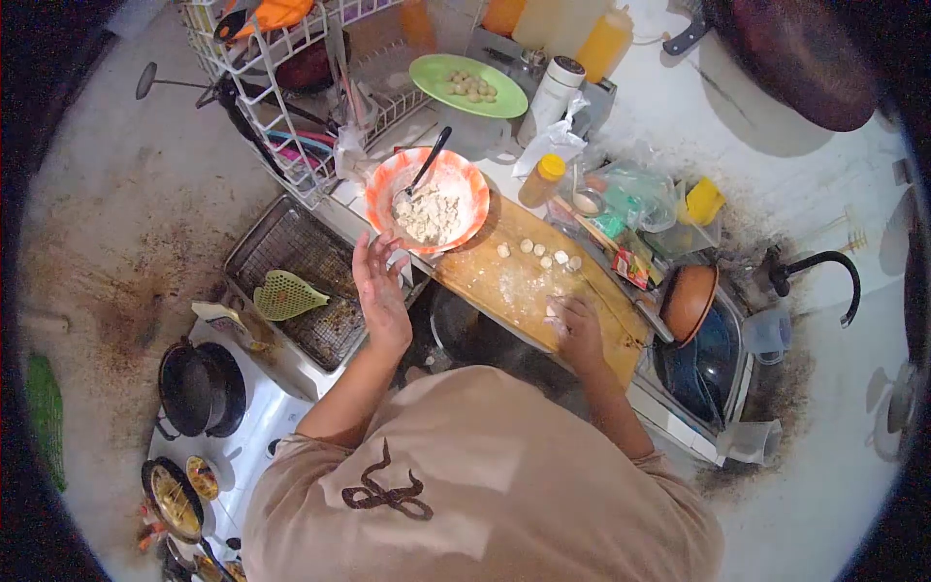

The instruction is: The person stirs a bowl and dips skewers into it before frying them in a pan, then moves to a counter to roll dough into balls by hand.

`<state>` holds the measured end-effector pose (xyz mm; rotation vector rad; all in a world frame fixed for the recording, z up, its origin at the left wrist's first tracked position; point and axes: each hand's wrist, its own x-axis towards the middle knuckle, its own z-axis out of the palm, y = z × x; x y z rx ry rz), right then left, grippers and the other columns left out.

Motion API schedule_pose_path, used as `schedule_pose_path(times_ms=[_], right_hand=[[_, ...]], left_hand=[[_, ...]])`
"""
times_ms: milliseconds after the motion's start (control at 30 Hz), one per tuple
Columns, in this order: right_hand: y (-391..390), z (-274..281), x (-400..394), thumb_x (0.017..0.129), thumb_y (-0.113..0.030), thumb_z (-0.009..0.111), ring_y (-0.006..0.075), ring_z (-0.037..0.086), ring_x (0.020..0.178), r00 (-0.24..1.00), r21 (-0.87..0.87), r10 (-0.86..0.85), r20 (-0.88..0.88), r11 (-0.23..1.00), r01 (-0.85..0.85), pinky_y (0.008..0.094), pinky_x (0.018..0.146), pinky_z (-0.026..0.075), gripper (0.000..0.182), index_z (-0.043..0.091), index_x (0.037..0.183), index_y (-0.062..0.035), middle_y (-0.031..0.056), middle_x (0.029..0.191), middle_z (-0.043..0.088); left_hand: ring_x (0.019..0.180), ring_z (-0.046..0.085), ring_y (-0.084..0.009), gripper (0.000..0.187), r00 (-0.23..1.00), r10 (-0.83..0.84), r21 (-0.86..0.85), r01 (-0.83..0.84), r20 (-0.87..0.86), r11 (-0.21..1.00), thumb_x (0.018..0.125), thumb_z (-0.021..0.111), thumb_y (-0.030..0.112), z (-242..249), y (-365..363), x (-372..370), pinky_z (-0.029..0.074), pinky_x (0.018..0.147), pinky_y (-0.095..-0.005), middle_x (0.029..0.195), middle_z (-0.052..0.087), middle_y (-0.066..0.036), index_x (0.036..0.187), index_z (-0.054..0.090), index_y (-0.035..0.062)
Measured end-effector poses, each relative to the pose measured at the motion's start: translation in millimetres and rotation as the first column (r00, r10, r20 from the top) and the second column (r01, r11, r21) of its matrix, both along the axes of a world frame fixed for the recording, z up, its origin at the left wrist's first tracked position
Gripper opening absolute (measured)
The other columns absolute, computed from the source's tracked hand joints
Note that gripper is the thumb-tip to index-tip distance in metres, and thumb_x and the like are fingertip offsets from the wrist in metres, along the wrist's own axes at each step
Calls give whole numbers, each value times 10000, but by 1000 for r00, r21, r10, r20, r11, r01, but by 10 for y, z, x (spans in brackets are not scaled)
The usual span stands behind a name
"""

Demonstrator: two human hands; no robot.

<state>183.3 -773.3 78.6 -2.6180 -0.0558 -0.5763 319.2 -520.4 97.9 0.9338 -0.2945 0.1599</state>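
My left hand [380, 296] is raised beside the orange-and-white bowl [474, 225], its fingers apart and holding nothing. Crumbly pale dough [427, 213] fills the bowl, and a black-handled utensil [430, 160] leans in it. Low over the wooden board [465, 274], my right hand [580, 335] has its fingers curled round a small white piece of dough [553, 311], partly hidden by them. Several small dough balls [527, 246] lie in a loose row near the board's far side. White flour [514, 286] is scattered across the middle of the board.
A green plate [427, 76] with small pale balls stands behind the bowl. Beyond the board are a yellow-lidded jar [549, 169], a white flask [555, 97] and plastic bags [630, 194]. The sink [708, 369] is right; a wire tray [301, 252] and stove [242, 427] are left.
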Motion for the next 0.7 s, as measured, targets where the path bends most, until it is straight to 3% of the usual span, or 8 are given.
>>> schedule_pose_path(times_ms=[100,300,500,600,700], right_hand=[[-22,-10,59,653,-89,605,273,537,804,1000,-47,2,-3,999,-2,375,755,409,270,595,921,-57,102,884,594],[22,54,543,623,-36,605,273,529,819,986,-160,39,160,987,-13,362,757,407,292,592,914,-52,118,858,579],[164,228,832,678,-128,603,260,497,911,993,-60,-24,116,998,31,371,815,381,294,592,969,-89,76,939,584],[332,492,1103,693,-182,601,254,489,925,984,-243,34,173,970,9,371,829,369,302,586,981,-92,65,947,579],[675,722,1589,656,-168,638,276,496,898,961,-179,245,129,959,-221,392,808,371,324,591,968,-96,80,887,587]], left_hand=[[1074,382,-216,714,1000,15,0,-15,-4,1000,744,409,557,6,46,-15,301,890,-347,1223,376,-95,1280,250,113],[1072,392,-218,712,997,73,4,-73,-18,997,746,406,554,-28,200,-34,315,876,-345,1217,384,-91,1282,250,112],[1062,404,-209,713,988,156,7,-156,-16,988,748,407,558,-27,396,-51,329,861,-338,1205,396,-83,1283,248,115],[1053,405,-205,732,982,185,-4,-185,-48,983,737,426,569,-61,495,-66,321,861,-335,1192,400,-78,1279,254,108],[1036,415,-207,717,972,214,17,-213,-101,977,740,433,561,-76,544,-98,322,860,-341,1168,414,-76,1273,259,114]])
